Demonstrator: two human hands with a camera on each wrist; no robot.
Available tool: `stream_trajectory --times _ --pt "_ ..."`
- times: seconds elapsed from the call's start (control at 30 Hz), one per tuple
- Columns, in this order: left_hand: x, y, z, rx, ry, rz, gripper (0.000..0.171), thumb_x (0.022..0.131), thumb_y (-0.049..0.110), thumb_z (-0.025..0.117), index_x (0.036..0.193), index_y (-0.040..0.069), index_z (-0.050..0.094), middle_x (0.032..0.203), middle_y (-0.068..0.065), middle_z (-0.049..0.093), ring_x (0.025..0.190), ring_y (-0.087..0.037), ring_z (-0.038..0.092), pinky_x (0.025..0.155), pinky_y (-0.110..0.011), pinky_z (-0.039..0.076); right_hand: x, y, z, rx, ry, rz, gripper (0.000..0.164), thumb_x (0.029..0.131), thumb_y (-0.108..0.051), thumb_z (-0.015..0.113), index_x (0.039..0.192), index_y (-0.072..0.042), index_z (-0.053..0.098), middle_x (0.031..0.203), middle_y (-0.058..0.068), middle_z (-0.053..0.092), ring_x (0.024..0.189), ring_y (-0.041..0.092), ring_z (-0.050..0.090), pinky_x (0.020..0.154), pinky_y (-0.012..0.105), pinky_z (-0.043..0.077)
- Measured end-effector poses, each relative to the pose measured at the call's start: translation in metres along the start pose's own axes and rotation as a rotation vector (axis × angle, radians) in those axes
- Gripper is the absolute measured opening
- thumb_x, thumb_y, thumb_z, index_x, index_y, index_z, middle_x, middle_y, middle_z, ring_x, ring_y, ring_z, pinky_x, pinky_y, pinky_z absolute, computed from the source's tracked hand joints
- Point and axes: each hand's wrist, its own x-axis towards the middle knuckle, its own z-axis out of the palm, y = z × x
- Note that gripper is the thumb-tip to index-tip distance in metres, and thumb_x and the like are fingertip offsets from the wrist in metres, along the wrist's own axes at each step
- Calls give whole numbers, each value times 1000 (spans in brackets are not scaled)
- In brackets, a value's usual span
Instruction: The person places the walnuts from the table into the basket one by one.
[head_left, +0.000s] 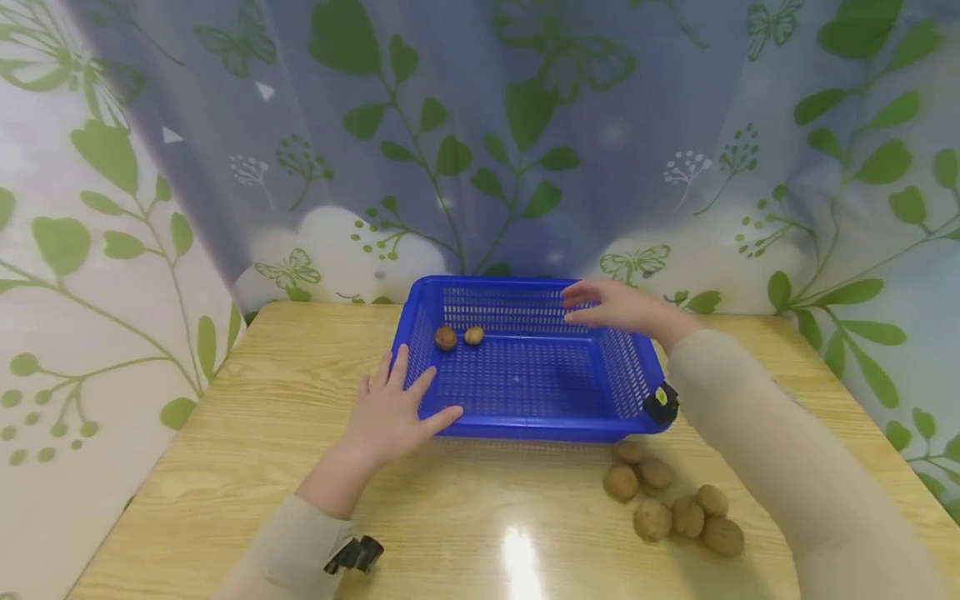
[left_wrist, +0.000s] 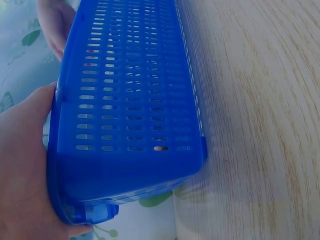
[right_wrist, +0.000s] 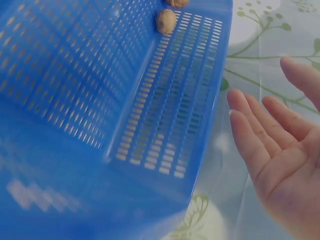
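A blue plastic basket [head_left: 517, 428] with slotted walls stands on the wooden table. Two walnuts lie inside near its far left corner: a darker walnut [head_left: 446, 337] and a smaller, paler walnut [head_left: 473, 335]. My left hand [head_left: 386, 421] rests with spread fingers on the rim at the basket's front left corner; in the left wrist view the thumb side lies along that rim. Over the far right part of the basket is my right hand [head_left: 611, 307], holding nothing. Its palm and loosely extended fingers [right_wrist: 250, 135] show in the right wrist view.
Several walnuts [head_left: 687, 517] lie loose on the table [head_left: 247, 467], in front of the basket's right corner and beside the right sleeve [head_left: 750, 442]. A leaf-patterned curtain [head_left: 480, 167] hangs behind the table's back edge and along both sides.
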Motion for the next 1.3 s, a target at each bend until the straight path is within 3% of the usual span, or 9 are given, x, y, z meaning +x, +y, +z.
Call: stream_trajectory --times 0.2,0.6,0.73,0.93,1.17,1.3 --pt "0 1 -2 5 -16 5 86 84 75 33 143 14 40 152 -23 7 138 -43 2 103 -66 11 -37 12 -2 -14 26 -5 56 91 -24 62 135 3 41 132 22 49 123 39 43 99 52 35" --pt "0 3 -2 0 -25 -5 85 84 74 33 144 13 39 153 -23 5 138 -42 0 104 -65 10 -112 52 -2 85 185 24 54 94 -24 58 136 4 40 130 23 50 116 38 50 93 50 42" --pt "0 2 -2 -1 -27 -9 85 84 74 34 144 13 39 153 -23 5 138 -43 -1 104 -64 10 -131 67 3 77 191 37 52 95 -24 55 137 3 40 129 21 52 116 37 50 92 49 42" --pt "0 0 -2 0 -25 -8 85 84 74 33 144 14 38 153 -22 4 138 -43 0 103 -65 10 -146 89 25 122 161 56 50 95 -23 55 135 5 42 129 22 51 115 38 51 92 49 43" --pt "-2 1 -5 -4 -42 -16 85 84 74 33 144 14 37 153 -22 3 138 -43 0 103 -65 10 -141 105 58 227 13 -39 44 94 -15 57 130 7 46 126 24 52 110 40 54 87 28 47" --pt "0 1 -3 -8 -38 -14 85 84 74 32 144 14 37 153 -22 3 138 -42 -1 103 -65 11 -136 108 71 217 -34 -64 45 91 -13 60 127 10 47 121 25 54 109 41 54 85 25 48"
